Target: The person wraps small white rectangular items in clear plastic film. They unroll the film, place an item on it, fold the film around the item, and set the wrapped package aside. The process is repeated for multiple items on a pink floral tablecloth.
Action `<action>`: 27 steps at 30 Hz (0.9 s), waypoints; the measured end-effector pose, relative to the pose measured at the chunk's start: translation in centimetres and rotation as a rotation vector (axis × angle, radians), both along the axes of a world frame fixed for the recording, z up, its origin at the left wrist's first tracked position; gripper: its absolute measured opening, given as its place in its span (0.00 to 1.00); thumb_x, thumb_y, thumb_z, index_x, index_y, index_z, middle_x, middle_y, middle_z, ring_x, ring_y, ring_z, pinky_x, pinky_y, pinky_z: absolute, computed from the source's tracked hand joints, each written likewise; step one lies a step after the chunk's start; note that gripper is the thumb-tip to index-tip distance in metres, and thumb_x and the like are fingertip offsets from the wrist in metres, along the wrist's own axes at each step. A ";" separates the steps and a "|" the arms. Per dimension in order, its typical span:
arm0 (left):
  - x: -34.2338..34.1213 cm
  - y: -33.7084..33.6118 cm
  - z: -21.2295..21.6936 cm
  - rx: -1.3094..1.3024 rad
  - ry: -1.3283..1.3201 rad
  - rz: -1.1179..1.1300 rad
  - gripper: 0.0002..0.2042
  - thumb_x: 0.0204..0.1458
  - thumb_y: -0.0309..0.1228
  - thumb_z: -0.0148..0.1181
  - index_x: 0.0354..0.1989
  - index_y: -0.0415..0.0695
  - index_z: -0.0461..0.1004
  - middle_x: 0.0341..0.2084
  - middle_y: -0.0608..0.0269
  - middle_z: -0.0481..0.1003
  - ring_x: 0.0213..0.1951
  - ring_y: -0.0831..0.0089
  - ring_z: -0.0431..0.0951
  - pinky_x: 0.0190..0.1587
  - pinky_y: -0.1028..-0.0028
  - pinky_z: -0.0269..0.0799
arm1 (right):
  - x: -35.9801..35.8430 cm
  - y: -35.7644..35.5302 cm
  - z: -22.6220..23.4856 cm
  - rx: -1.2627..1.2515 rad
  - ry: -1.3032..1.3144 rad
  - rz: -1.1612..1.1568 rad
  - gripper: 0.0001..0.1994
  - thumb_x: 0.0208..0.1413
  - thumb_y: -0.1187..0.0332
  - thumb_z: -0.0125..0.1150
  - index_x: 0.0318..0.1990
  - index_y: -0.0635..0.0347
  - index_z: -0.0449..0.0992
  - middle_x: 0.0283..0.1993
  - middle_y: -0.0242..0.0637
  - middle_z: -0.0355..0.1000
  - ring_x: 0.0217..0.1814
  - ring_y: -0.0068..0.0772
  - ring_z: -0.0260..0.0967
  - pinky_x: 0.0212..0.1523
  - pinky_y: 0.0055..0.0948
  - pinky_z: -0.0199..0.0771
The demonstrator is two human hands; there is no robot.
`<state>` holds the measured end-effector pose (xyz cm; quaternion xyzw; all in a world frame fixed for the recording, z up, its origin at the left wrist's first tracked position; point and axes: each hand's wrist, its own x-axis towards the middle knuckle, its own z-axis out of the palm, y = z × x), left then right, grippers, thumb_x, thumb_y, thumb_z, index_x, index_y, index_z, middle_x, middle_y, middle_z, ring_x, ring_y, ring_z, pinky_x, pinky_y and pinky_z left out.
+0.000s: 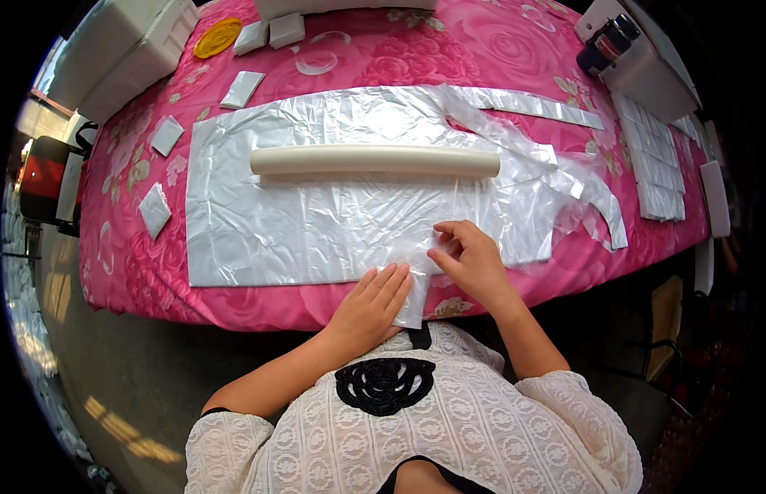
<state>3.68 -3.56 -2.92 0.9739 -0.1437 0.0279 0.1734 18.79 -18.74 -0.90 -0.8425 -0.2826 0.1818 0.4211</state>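
Observation:
Near the table's front edge, my left hand (376, 303) lies flat with its fingers stretched out, pressing on a narrow folded strip of clear plastic bag (410, 303). My right hand (468, 257) is just to the right, its fingers curled and a gap between thumb and forefinger. Thin crinkled film lies beside those fingertips; I see nothing gripped between them. Behind both hands spreads a stack of silvery-clear plastic bags (259, 222), with cut-out handles at the right end. A cream-coloured tube (375, 160) rests across the stack.
Small folded plastic packets (155, 211) lie along the left of the pink floral tablecloth (144, 272). A yellow disc (217, 38) and white foam boxes (123, 58) stand at the back. To the right are a dark bottle (609, 44) and a row of folded bags (649, 156).

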 end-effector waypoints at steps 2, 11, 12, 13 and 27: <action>-0.3 0.4 0.0 0.049 -0.054 -0.044 0.25 0.47 0.33 0.56 0.53 0.35 0.63 0.54 0.49 0.64 0.56 0.58 0.64 0.58 0.61 0.58 | -0.3 0.3 0.1 -0.018 -0.026 0.011 0.16 0.43 0.69 0.64 0.41 0.63 0.73 0.33 0.40 0.70 0.28 0.30 0.69 0.32 0.25 0.70; 0.0 1.5 4.4 -2.052 0.380 0.770 0.20 0.60 0.36 0.41 0.56 0.36 0.59 0.51 0.55 0.67 0.53 0.64 0.67 0.57 0.65 0.60 | -0.5 1.4 -0.1 0.396 0.617 0.099 0.20 0.58 0.56 0.50 0.48 0.66 0.70 0.40 0.32 0.70 0.38 0.21 0.65 0.43 0.22 0.66; 0.0 1.5 4.3 -2.075 0.384 0.720 0.20 0.60 0.35 0.41 0.56 0.36 0.59 0.51 0.55 0.67 0.53 0.64 0.67 0.57 0.65 0.59 | -0.6 1.7 0.2 0.468 0.659 0.088 0.22 0.60 0.54 0.48 0.49 0.66 0.69 0.41 0.33 0.70 0.40 0.22 0.65 0.45 0.23 0.65; -0.1 1.5 4.2 -2.097 0.389 0.670 0.19 0.60 0.35 0.40 0.56 0.36 0.59 0.51 0.55 0.67 0.54 0.64 0.66 0.58 0.64 0.58 | -0.7 1.9 0.8 0.517 0.761 0.096 0.24 0.59 0.52 0.47 0.49 0.67 0.69 0.43 0.34 0.70 0.43 0.23 0.65 0.47 0.23 0.64; 0.1 1.3 3.6 -1.982 0.372 0.671 0.20 0.60 0.37 0.42 0.55 0.34 0.60 0.51 0.57 0.65 0.53 0.70 0.64 0.57 0.72 0.58 | -1.0 2.5 1.7 0.370 0.797 0.125 0.15 0.50 0.69 0.62 0.44 0.67 0.71 0.39 0.33 0.72 0.40 0.21 0.68 0.40 0.22 0.70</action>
